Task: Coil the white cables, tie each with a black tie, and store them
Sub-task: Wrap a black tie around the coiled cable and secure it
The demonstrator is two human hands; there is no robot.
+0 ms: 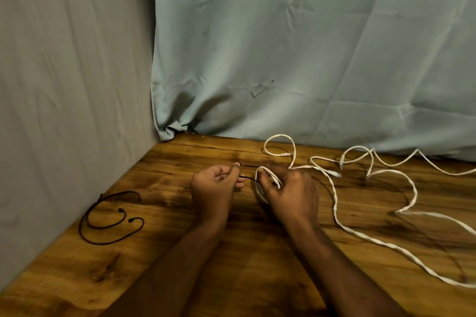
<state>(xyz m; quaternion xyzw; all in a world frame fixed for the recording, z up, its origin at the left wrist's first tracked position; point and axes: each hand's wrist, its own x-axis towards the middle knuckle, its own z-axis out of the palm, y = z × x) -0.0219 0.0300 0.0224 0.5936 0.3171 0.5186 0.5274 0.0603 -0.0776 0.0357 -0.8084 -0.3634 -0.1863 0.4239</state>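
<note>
I see left hand (215, 184) pinching black tie (248, 179), running 3 o'clock toward white coil (260, 171) gripped by right hand (288, 192)

— What have you got in your hands?

— My right hand (288, 189) grips a small coil of white cable (268, 177); my left hand (215, 185) pinches a thin black tie (248, 178) just left of that coil.

— And around the coil?

— The loose cable (412, 188) snakes off to its right across the wooden table (257, 265). More black ties (108, 219) lie well to its left, near the grey cloth (64, 85).
</note>
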